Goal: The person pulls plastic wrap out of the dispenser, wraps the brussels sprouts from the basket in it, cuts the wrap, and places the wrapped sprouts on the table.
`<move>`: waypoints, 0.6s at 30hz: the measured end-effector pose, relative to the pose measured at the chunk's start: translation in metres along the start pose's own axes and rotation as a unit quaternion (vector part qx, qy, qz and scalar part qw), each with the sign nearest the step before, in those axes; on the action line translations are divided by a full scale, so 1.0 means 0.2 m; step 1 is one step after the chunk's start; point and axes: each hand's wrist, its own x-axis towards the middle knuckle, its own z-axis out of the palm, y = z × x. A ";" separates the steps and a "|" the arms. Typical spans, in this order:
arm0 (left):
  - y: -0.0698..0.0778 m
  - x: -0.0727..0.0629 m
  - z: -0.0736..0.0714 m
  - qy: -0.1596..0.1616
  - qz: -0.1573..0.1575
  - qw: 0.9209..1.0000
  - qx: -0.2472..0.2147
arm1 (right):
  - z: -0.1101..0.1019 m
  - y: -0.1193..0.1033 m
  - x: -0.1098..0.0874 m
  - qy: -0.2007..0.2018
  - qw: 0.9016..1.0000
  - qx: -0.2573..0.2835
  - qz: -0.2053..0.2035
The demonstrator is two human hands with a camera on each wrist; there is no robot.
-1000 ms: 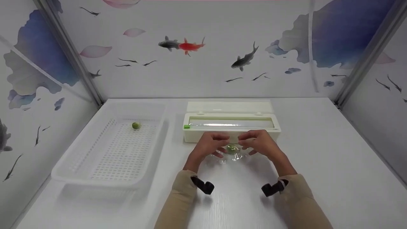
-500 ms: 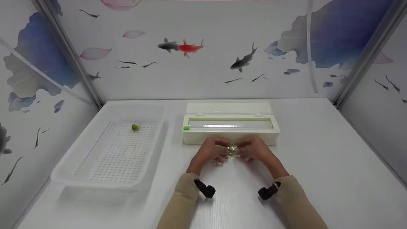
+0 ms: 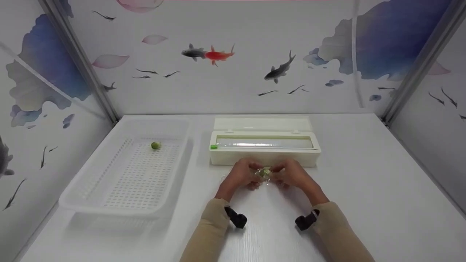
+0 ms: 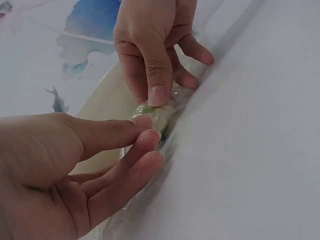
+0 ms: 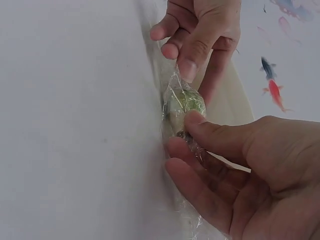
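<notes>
Between the fingertips of both hands sits a small green-and-white vegetable [image 3: 265,173] that looks like a Brussels sprout, covered in clear cling film [image 5: 175,82]. My left hand [image 3: 243,174] pinches the film at the sprout's left side with thumb and fingers. Opposite it, my right hand [image 3: 291,174] pinches the wrapped sprout, its thumb [image 5: 212,132] pressed on the near end. Loose film trails out past the fingers in the right wrist view. Both hands work just in front of the white cling film dispenser [image 3: 236,157], whose lid stands open and whose film roll shows inside.
On the left stands a white perforated plastic basket [image 3: 165,207] with one more green sprout [image 3: 156,145] in it. A green slider [image 3: 213,147] sits at the dispenser's left end. Printed wall panels [image 3: 233,83] enclose the white table [image 3: 378,189] at the back and sides.
Both hands have come down and closer together onto the sprout, from fingers apart around it to pinching the film. The film is now gathered snugly round it.
</notes>
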 end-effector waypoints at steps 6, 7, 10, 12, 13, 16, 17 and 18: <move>-0.02 0.00 -0.01 0.005 0.024 0.999 0.030 | -0.01 -0.02 -0.01 -0.008 1.000 0.013 0.016; -0.02 0.00 -0.01 0.005 0.028 0.999 0.036 | 0.00 -0.03 -0.01 -0.008 1.000 0.018 0.021; -0.02 -0.01 -0.02 0.002 0.033 0.998 0.053 | 0.01 -0.04 0.00 -0.016 1.000 0.018 0.020; -0.02 -0.01 -0.03 -0.004 0.028 0.998 0.061 | 0.01 -0.04 0.00 -0.020 1.000 0.015 0.014; -0.02 -0.01 -0.03 -0.007 0.025 0.998 0.063 | 0.02 -0.04 0.00 -0.020 1.000 0.014 0.010; -0.01 -0.02 -0.03 -0.017 0.012 0.997 0.069 | 0.02 -0.03 0.00 -0.020 1.000 0.009 -0.004; -0.01 -0.02 -0.03 -0.019 0.009 0.997 0.071 | 0.02 -0.03 -0.01 -0.020 1.000 0.007 -0.008; -0.01 -0.02 -0.03 -0.019 0.007 0.997 0.072 | 0.02 -0.02 -0.01 -0.020 1.000 0.007 -0.012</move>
